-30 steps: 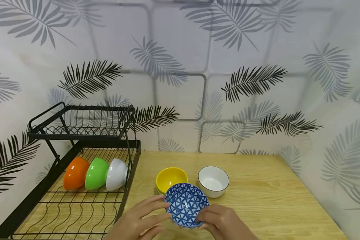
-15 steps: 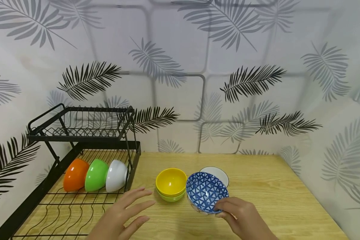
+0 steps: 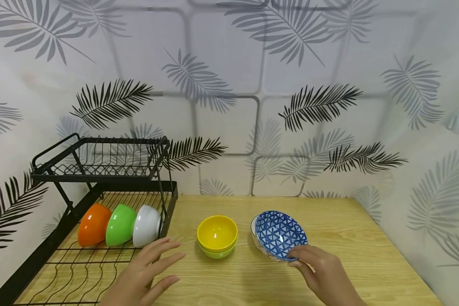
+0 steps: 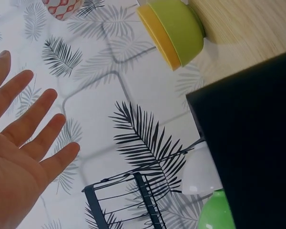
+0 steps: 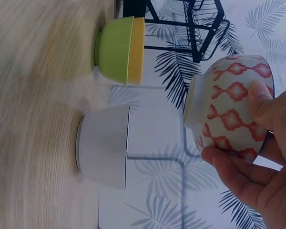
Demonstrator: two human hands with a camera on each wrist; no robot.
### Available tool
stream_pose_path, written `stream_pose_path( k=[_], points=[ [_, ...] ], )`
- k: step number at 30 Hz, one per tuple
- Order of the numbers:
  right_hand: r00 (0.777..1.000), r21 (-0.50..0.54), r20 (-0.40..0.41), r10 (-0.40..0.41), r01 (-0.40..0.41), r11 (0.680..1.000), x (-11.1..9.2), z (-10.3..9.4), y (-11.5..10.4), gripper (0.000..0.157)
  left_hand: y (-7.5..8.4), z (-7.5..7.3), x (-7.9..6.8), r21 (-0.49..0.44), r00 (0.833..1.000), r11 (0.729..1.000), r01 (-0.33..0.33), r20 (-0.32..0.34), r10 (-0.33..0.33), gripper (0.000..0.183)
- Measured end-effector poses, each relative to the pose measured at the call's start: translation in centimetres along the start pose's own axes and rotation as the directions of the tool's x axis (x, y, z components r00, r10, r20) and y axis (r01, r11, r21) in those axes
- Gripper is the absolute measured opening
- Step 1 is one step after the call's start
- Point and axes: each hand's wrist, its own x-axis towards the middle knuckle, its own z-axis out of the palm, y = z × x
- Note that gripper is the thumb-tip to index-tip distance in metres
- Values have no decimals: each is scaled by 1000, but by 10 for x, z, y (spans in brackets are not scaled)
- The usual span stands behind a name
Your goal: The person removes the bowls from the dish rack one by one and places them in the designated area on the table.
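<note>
My right hand (image 3: 323, 270) pinches the near rim of a patterned bowl (image 3: 281, 233), blue triangles inside and red motifs on its white outside (image 5: 238, 100). The bowl is tilted and held above the table, apart from the white bowl (image 5: 105, 148) in the right wrist view. From the head, it covers most of that white bowl. My left hand (image 3: 141, 270) holds nothing; its fingers are spread over the right edge of the dish rack. To that hand's right, a yellow bowl (image 3: 217, 233) sits inside a light green bowl (image 3: 217, 254) on the table.
The black two-tier dish rack (image 3: 172, 208) stands at the left. On its lower tier an orange bowl (image 3: 93, 225), a green bowl (image 3: 120, 226) and a white bowl (image 3: 146, 227) lean on their sides. A leaf-patterned wall covering (image 3: 229, 127) rises behind the wooden table (image 3: 352, 233).
The right hand has carried the patterned bowl rightward and away from me, over the white bowl. The left hand, earlier at the patterned bowl's rim, has moved off to the left.
</note>
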Motion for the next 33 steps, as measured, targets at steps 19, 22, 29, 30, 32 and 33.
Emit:
stream_pose_path(
  k=[19,22,29,30,32,33],
  points=[
    [990,-219,-58,129,-139,966,-5,-6,29,23,-7,-4,-12,-39,996,996,85,-9,-85,56],
    [982,-225,-65,176,-186,956,-6,-8,34,20,-9,-5,-13,-57,996,994,88,-10,-89,57],
    [961,-224,-60,270,-276,935,-10,-9,46,15,-11,-6,-14,-47,996,995,89,-24,-90,56],
    [958,-222,-52,284,-288,932,-10,-9,47,14,-11,-6,-14,-47,995,995,92,-24,-93,56],
    [949,-225,-32,314,-313,923,-11,-8,51,11,-11,-6,-15,-46,995,994,101,-22,-102,56],
    [945,-229,-25,325,-322,919,-12,-7,53,10,-12,-6,-15,-47,994,994,103,-22,-104,56]
  ],
)
